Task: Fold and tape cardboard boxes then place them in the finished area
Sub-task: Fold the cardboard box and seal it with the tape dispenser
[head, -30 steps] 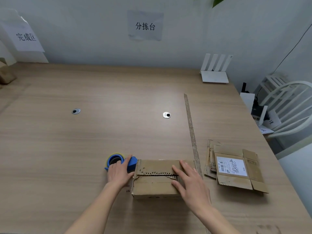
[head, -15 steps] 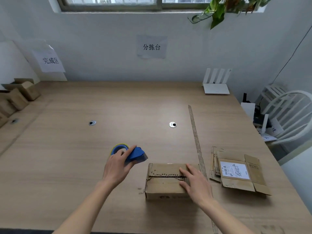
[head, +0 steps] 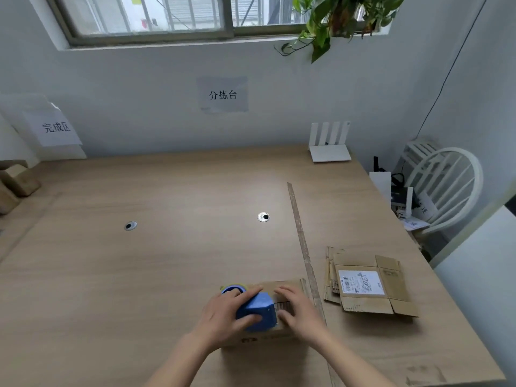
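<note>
Near the front edge of the long wooden worktop (head: 167,261) sits the small brown cardboard box (head: 290,291), flaps folded shut. The left hand (head: 223,317) grips the blue plastic tape dispenser (head: 257,312), fingers and thumb curled round its body, resting it on the box top, probably to lay tape along the seam. The right hand (head: 300,311) presses the lid with fingers spread and nearly straight, likely to keep the flaps closed. Flattened brown cardboard blanks (head: 365,283) wait toward the right edge.
</note>
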### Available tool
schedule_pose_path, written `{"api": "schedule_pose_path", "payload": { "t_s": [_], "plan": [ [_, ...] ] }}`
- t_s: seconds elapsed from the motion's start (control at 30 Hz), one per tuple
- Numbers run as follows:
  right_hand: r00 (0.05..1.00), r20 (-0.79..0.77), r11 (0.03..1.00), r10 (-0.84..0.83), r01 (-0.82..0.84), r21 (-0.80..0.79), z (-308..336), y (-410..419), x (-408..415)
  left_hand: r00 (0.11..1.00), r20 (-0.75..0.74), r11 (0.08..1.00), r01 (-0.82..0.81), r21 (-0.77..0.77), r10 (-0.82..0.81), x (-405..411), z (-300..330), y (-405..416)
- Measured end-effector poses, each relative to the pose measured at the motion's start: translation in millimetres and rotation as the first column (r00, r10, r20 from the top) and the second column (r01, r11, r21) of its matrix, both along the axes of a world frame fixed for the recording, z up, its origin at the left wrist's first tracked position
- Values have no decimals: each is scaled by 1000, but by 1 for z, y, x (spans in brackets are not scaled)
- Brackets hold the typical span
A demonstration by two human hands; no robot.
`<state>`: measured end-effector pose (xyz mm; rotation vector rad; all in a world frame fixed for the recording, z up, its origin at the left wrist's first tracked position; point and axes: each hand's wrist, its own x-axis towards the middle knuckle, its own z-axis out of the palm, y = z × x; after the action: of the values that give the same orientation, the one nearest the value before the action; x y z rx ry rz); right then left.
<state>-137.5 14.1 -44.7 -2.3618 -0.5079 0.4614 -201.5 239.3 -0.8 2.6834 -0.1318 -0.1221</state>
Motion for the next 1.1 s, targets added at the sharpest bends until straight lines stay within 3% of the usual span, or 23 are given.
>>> {"api": "schedule_pose_path", "payload": {
  "t_s": [0.17, 0.33, 0.43, 1.1],
  "plan": [
    [958, -270, 919, -98, 191, 344, 6, -10, 12, 998, -42, 998, 47, 30, -45, 5, 0, -3],
    [898, -423, 909, 117, 75, 410, 23, -4, 16, 993, -91, 997, 71, 5, -70, 9, 8, -10],
    [861, -483, 886, 158, 92, 454, 25, -4, 20, 990, -119, 998, 70, -3, -70, 12, 8, -12],
    [863, -497, 870, 91, 174, 462, 20, 8, 28, 983, -146, 993, 115, 28, -110, 9, 12, -6]
  ]
}}
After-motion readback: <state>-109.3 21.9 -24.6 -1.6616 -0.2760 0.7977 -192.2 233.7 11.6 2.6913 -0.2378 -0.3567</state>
